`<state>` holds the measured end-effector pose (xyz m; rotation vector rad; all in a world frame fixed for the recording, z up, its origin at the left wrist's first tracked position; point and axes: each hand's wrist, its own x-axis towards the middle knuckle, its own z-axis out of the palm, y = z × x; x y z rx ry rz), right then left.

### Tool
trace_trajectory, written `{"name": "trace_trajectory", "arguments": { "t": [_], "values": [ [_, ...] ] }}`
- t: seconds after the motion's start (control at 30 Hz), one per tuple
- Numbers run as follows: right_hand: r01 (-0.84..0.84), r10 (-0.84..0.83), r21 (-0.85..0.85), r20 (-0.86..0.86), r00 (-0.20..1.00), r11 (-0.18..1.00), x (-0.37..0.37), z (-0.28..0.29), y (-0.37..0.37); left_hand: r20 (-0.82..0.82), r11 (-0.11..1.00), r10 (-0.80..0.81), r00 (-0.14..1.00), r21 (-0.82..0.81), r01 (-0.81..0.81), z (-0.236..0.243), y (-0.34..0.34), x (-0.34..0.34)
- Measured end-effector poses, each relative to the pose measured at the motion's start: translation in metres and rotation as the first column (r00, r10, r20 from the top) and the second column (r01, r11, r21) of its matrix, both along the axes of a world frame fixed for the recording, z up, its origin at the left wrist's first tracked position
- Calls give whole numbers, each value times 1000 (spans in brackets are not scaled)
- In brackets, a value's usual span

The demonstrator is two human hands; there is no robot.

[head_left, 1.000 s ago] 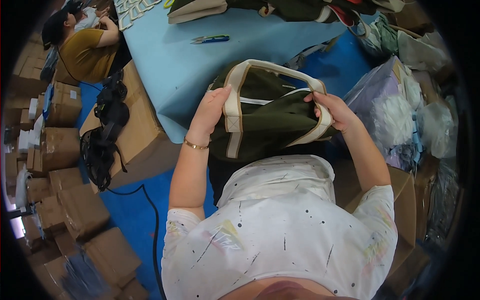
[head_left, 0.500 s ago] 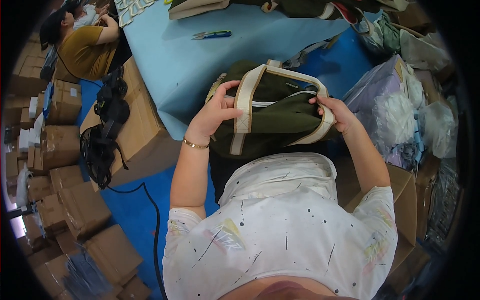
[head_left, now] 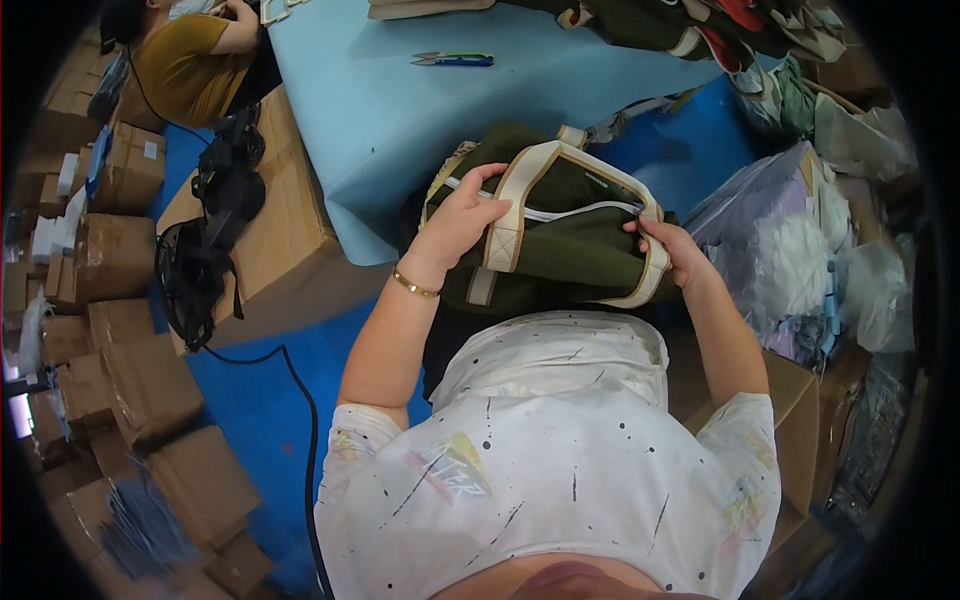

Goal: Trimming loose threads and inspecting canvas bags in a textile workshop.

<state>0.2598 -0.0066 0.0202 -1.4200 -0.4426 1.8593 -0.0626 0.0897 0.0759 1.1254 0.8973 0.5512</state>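
Note:
An olive-green duffel bag (head_left: 565, 240) with cream, tan-edged webbing handles and a white zipper rests in my lap, beside the table's near edge. My left hand (head_left: 458, 222) is closed on the bag's left part, with thumb and index finger at the edge of the cream strap (head_left: 520, 190). At the bag's right end, my right hand (head_left: 672, 250) grips it where the strap bends and the zipper ends. Fingers of both hands are partly hidden by the fabric and strap.
A light-blue covered table (head_left: 400, 130) lies ahead, with thread snips (head_left: 453, 60) and more green bags (head_left: 640, 25) on it. A carton with a black fan (head_left: 190, 290) stands left, near stacked cartons (head_left: 120, 255). Plastic-wrapped goods (head_left: 790, 240) are at right. A co-worker (head_left: 185, 65) sits far left.
The view has shifted slightly, so the table and snips appear farther right and higher. My left hand has moved a little along the bag, and more of the white zipper shows.

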Motion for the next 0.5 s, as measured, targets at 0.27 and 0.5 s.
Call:
{"name": "trace_trajectory", "arguments": {
  "t": [0.27,0.5],
  "values": [
    [2,-2,-4,5,1000,1000,0,-4,-3,23,986,-161,987,58,159,4,-5,-7],
    [0,0,6,11,1000,1000,5,-11,-4,70,977,-206,976,64,202,9,-12,-6]
  ]
}}
